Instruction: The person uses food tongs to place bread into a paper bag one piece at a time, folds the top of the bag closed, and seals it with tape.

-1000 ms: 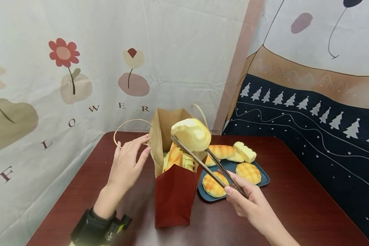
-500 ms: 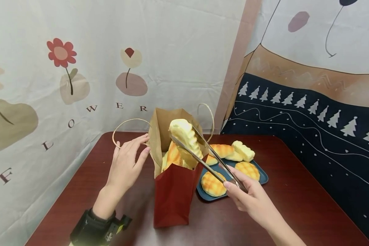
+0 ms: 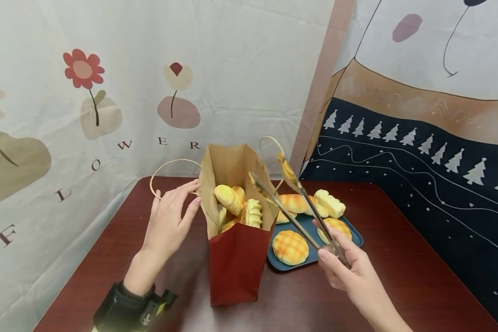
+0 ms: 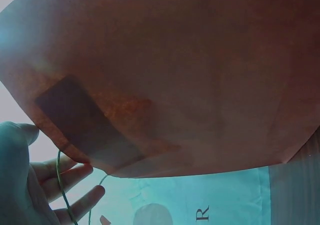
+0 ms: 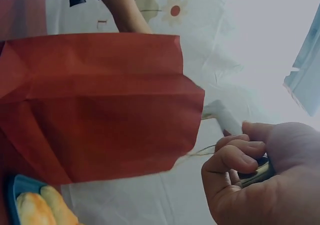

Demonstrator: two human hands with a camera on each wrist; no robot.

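Observation:
A red paper bag point(image 3: 236, 267) stands upright on the table, its brown inside showing. Several toy-like breads lie in it, among them a ridged pale bread point(image 3: 253, 213) and a yellow roll point(image 3: 228, 199). My left hand point(image 3: 168, 226) touches the bag's left rim with nearly straight fingers; the cord handle point(image 4: 62, 185) crosses those fingers in the left wrist view. My right hand point(image 3: 352, 267) grips metal tongs point(image 3: 314, 213) with yellowish tips. The tongs' jaws are spread above the bag's right rim, with nothing between them. In the right wrist view, fingers point(image 5: 235, 157) curl round the handle end.
Right of the bag, a blue tray point(image 3: 279, 265) holds several breads, including a round checked bun point(image 3: 290, 247) and a pale block-shaped bread point(image 3: 329, 204). A second cord handle point(image 3: 269, 138) rises at the bag's right. Printed cloths point(image 3: 253, 69) hang behind the dark red table point(image 3: 398, 258).
The pale ridged bread has left the tongs and now lies in the bag. The tongs have spread and shifted right with my right hand. My left hand stays at the rim.

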